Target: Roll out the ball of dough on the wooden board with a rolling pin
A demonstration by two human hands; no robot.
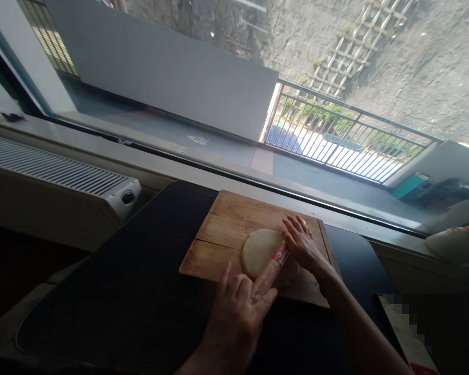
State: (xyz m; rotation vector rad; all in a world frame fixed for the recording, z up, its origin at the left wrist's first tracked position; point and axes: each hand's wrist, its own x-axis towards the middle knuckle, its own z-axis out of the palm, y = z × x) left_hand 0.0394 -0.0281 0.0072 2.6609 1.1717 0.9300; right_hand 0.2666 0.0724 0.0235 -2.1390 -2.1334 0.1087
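Note:
A flattened round of pale dough (260, 250) lies on a wooden cutting board (214, 229). Slanting across the dough is a pinkish patterned rolling pin (269, 273) with a red printed band. Its near end is in my left hand (238, 312), the thumb on one side and the bent fingers on the other, the index finger sticking up. At the far end my right hand (303, 245) is pressed over the pin, fingers reaching past it above the board. My right hand and forearm hide part of the board's right side.
The board sits on a dark table (113, 291) with rounded corners, against a window sill (172, 164). A white radiator (62, 182) stands at the left. A light-coloured rounded object (449, 245) is on the right, with a partly blurred flat item (402, 328) below it.

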